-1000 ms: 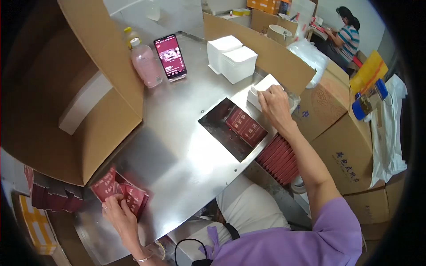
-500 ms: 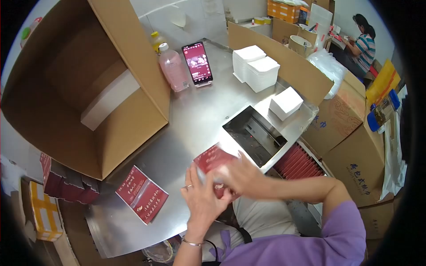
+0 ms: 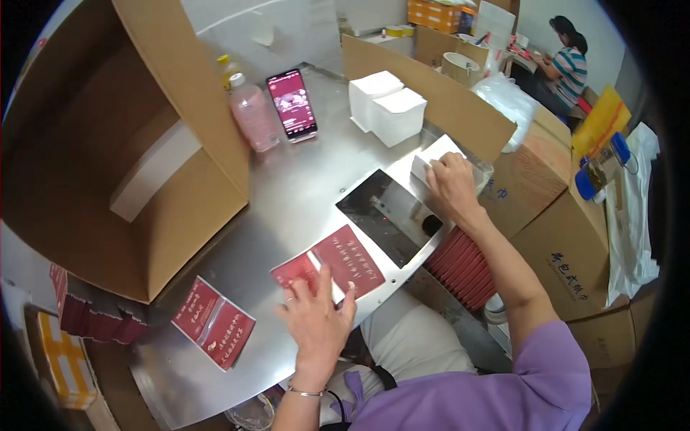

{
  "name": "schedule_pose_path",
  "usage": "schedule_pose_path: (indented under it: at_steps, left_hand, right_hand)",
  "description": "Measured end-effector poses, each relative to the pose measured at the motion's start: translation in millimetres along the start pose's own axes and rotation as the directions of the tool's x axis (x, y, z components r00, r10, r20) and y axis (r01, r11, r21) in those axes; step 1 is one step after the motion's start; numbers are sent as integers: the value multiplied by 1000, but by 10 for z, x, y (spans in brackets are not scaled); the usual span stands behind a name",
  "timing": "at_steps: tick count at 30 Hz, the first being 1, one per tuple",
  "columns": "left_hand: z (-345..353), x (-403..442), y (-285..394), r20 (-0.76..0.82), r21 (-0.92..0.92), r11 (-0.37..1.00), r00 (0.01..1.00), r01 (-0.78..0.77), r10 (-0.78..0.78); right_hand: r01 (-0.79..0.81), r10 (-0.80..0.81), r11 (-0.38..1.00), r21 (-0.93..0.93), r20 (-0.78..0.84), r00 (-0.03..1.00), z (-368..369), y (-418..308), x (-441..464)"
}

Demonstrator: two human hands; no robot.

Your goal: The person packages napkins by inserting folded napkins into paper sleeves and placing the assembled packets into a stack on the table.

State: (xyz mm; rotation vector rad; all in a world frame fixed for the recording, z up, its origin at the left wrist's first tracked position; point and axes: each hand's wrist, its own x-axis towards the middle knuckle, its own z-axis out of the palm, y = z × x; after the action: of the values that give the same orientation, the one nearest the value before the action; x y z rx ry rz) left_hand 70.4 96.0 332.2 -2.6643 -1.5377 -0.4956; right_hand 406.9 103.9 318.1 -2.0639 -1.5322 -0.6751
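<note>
My left hand (image 3: 316, 316) rests, fingers spread, on a red printed packet (image 3: 352, 260) lying flat beside the rectangular opening (image 3: 381, 215) in the metal table. Its fingertips touch a pale strip across the packet. Farther left lies a second red packet (image 3: 214, 323) with a clear strip. My right hand (image 3: 453, 179) has its fingers closed on the near edge of a small white tissue stack (image 3: 435, 152) right of the opening. Taller white stacks (image 3: 388, 108) stand behind. Below the table edge, red packets (image 3: 466, 266) sit in a row.
An open cardboard box (image 3: 180, 237) stands at the left, near a pink bottle (image 3: 253, 115) and a propped phone (image 3: 292, 106). Cardboard cartons (image 3: 568, 266) line the right side. A person (image 3: 564, 68) sits at the back right.
Both hands were together over a blurred red packet; now my right hand is back at the white stack and my left lies on the packet. The opening, which held a red packet earlier, shows none.
</note>
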Motion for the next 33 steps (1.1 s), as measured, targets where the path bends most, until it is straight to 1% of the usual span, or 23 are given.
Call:
schedule_pose_path:
  at_steps: [1, 2, 4, 6, 8, 9, 10, 13, 15, 18, 20, 21, 22, 23, 24, 25, 26, 27, 28, 30, 31, 32, 33]
  left_hand:
    - [-14, 32, -41, -72, 33, 999, 997, -35, 37]
    - [-18, 45, -102, -136, 70, 995, 988, -64, 73]
    - [7, 24, -171, -126, 36, 995, 987, -95, 99]
    - [6, -10, -188, -44, -5, 993, 992, -116, 116]
    - [33, -27, -114, -32, -11, 991, 990, -134, 134]
    - [59, -17, -83, -29, -18, 988, 988, -154, 154]
    - [112, -5, -81, -95, -39, 975, 972, -218, 214]
    - [114, -5, -44, -73, -94, 976, 979, -196, 189]
    - [113, 2, -38, -89, -97, 976, 978, -195, 187]
    - [114, -21, -36, -82, -124, 977, 983, -175, 165]
    - [124, -25, -24, -54, -219, 959, 983, -180, 173]
    - [109, -38, -5, -57, -217, 960, 984, -176, 167]
    - [79, -47, 12, -44, -299, 925, 972, -233, 231]
    - [63, -48, 20, -37, -379, 880, 955, -287, 295]
    - [136, -65, -21, -53, -393, 881, 963, -264, 265]
    - [88, -69, -57, -22, -383, 904, 980, -190, 197]
    - [9, -60, -121, 3, -368, 922, 992, -120, 130]
    - [-84, -44, -241, 14, -352, 923, 986, -152, 167]
    - [-87, -40, -243, 7, -331, 928, 983, -172, 185]
    - [-70, -27, -150, -40, -341, 908, 969, -242, 243]
    - [-15, -20, -41, -39, -340, 916, 977, -212, 211]
    - [29, -14, 30, -38, -340, 922, 983, -184, 182]
    - [-8, -2, 46, -8, -269, 948, 985, -169, 174]
  right_hand:
    - [55, -56, 998, -15, -74, 996, 3, 20, 2]
    - [51, -52, 998, -23, -65, 997, -9, 32, 9]
    - [-42, 38, 995, 94, 40, 998, -27, 65, 39]
    - [-15, 15, 994, 110, 3, 1000, -17, 89, 18]
    - [42, -26, 983, 176, -89, 996, -2, 114, 8]
    - [14, 4, 982, 186, -95, 995, 47, 138, -4]
    - [9, 9, 982, 188, -94, 996, 39, 127, 6]
    - [3, 9, 985, 170, -73, 997, 34, 162, 40]
    - [-43, 47, 982, 182, -13, 999, 6, 189, 80]
    - [-7, 20, 985, 170, -77, 997, 8, 177, 60]
    - [8, 10, 988, 153, -119, 993, 13, 134, 55]
    - [77, -47, 981, 179, -164, 985, 35, 110, 43]
    - [145, -101, 969, 202, -212, 972, 11, 33, 40]
    - [135, -91, 923, 361, -136, 987, 12, -214, -117]
    - [369, -321, 858, 357, -188, 928, -98, -548, -277]
    - [501, -493, 747, 437, -141, 858, -259, -923, -460]
    - [540, -703, 608, 582, 78, 707, -258, -1162, -799]
    - [464, -822, 428, 775, 120, 557, -735, -1502, -716]
    - [691, -736, 456, 561, -199, 647, -646, -1552, -933]
    - [573, -654, 649, 500, -18, 756, -194, -1538, -775]
    - [552, -633, 747, 370, 142, 761, 2, -1519, -686]
    - [438, -560, 796, 418, 234, 795, 59, -1560, -567]
    - [326, -490, 833, 448, 321, 810, 118, -1586, -437]
